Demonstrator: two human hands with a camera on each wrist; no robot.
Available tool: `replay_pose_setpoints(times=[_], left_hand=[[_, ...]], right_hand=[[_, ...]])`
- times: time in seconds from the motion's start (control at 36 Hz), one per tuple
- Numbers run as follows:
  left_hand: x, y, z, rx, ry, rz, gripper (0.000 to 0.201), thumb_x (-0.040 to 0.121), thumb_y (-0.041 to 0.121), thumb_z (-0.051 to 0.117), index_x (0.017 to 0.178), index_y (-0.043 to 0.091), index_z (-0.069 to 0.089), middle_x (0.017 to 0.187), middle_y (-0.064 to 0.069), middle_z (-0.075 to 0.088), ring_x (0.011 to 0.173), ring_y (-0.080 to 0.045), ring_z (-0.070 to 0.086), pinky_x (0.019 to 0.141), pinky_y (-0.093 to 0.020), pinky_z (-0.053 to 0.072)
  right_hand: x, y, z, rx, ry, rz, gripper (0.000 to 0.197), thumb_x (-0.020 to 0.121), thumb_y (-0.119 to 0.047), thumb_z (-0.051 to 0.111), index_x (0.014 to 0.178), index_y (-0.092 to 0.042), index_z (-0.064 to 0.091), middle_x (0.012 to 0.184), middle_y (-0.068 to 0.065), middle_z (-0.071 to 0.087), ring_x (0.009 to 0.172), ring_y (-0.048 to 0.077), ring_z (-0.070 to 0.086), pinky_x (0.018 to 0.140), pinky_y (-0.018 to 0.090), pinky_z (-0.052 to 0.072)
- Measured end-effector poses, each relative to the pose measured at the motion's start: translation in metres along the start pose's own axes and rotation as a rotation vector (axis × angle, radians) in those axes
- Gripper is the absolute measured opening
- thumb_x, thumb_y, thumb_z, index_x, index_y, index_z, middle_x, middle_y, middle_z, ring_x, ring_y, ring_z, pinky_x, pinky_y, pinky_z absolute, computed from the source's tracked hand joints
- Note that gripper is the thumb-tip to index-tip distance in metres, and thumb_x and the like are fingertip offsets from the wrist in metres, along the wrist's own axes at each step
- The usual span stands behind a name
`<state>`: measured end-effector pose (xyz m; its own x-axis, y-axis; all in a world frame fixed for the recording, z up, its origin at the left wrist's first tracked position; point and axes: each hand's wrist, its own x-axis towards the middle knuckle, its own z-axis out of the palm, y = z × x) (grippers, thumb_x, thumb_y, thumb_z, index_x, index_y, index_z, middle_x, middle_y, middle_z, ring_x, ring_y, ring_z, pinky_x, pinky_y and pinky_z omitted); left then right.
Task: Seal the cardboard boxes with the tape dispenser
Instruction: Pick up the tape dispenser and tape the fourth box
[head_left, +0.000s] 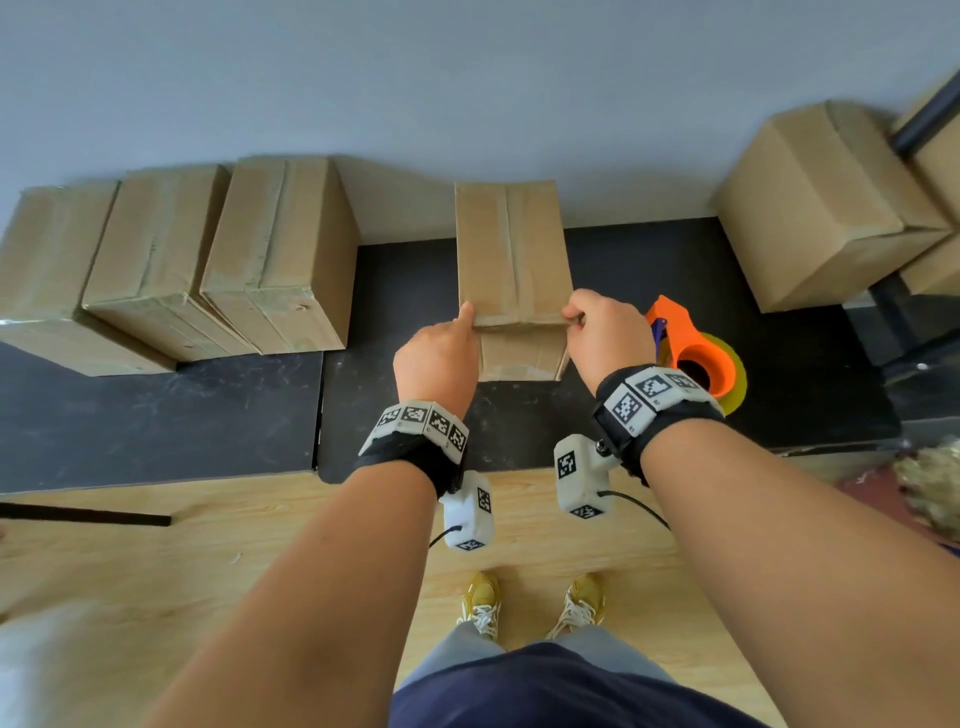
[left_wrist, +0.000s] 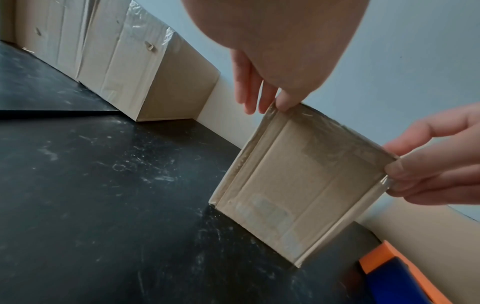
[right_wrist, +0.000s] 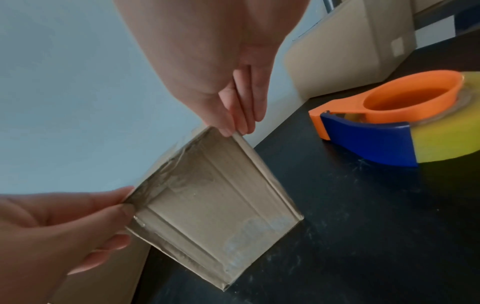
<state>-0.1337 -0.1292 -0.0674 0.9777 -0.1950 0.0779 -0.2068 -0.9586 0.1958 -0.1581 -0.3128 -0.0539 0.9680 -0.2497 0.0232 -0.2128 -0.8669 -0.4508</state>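
Both hands — left hand (head_left: 436, 358), right hand (head_left: 608, 338) — grip the cardboard box (head_left: 511, 249), fingertips hidden overhead.

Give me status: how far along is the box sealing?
Done: three boxes at left look taped. In hand: left hand and right hand pinch the near top corners of the middle box; tape dispenser lies beside it. Left: right-side boxes, tape not discernible.

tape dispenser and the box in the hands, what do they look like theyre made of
The tape dispenser looks like moulded plastic: smooth orange frame with a glossy blue guard, holding a yellowish translucent tape roll. The box held at its near corners by the left hand and right hand looks like matte brown cardboard with fold creases; shiny wrinkled strips along its edges suggest clear tape.
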Motion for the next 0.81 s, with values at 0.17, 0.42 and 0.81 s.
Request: replay_pose_setpoints(times=[0.17,0.42,0.81], left_hand=[[0.006,-0.033,-0.002,0.15,0.272,0.116,0.012,0.077,0.011,0.064,0.087,0.013,0.069,0.078,-0.002,0.058,0.073,-0.025,0.053,0.073,-0.034,0.041],[0.029,-0.103,-0.026,0.219,0.335,0.092,0.012,0.071,0.004,0.067,0.079,0.013,0.07,0.099,-0.004,0.06,0.101,-0.028,0.052,0.106,-0.043,0.027],[0.051,-0.143,-0.042,0.174,0.083,-0.006,0.05,0.086,0.008,0.047,0.136,0.016,0.047,0.151,-0.007,0.027,0.144,-0.025,0.012,0.118,-0.048,0.005]], right_hand=[[0.014,-0.03,0.006,0.053,-0.078,0.004,0.03,0.097,-0.019,0.053,0.121,-0.027,0.067,0.114,0.002,0.071,0.104,0.027,0.064,0.082,0.033,0.05],[0.037,-0.098,0.033,0.062,-0.256,-0.081,0.043,0.098,-0.014,0.044,0.137,-0.025,0.057,0.132,0.004,0.063,0.115,0.027,0.06,0.092,0.034,0.049],[0.054,-0.147,0.045,0.045,-0.415,-0.081,0.072,0.09,0.001,0.041,0.155,-0.028,0.028,0.145,0.007,0.05,0.12,0.025,0.055,0.09,0.033,0.048]])
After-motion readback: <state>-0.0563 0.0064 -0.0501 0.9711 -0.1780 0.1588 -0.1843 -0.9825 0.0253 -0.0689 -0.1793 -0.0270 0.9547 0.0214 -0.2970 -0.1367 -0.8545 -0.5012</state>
